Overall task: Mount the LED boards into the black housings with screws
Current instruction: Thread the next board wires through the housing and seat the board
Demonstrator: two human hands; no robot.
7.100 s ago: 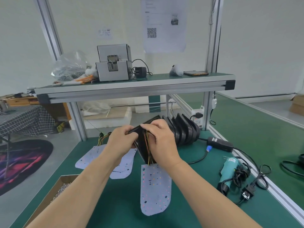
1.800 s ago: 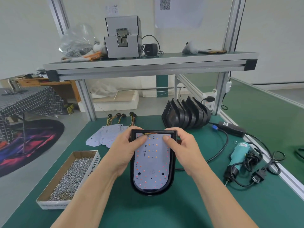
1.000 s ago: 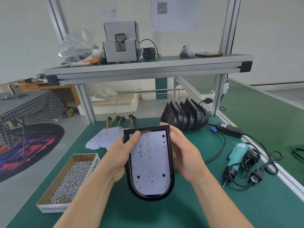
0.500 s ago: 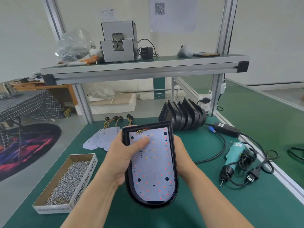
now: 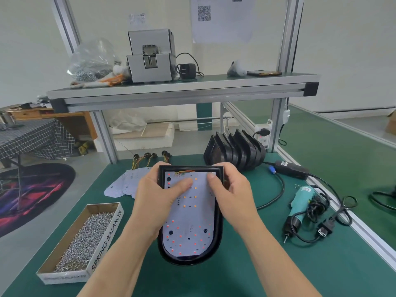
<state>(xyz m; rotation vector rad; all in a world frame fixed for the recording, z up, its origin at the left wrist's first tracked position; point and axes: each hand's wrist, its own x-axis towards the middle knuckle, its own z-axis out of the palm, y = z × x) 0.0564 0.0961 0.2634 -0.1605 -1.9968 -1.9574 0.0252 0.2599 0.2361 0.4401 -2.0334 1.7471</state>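
**Fig.** My left hand [image 5: 154, 202] and right hand [image 5: 233, 196] gripped the upper sides of one black housing [image 5: 184, 261], thumbs pressing the LED board [image 5: 188, 221] seated inside it. I saw no screws in the board's holes, so by my judgement fastening remained. Left of the housing lay the box of screws [image 5: 83, 239] and loose boards [image 5: 120, 185]. To its right lay the electric screwdriver [image 5: 300, 202], and beyond it stood further housings [image 5: 233, 151]. Nothing seemed to block either reach.
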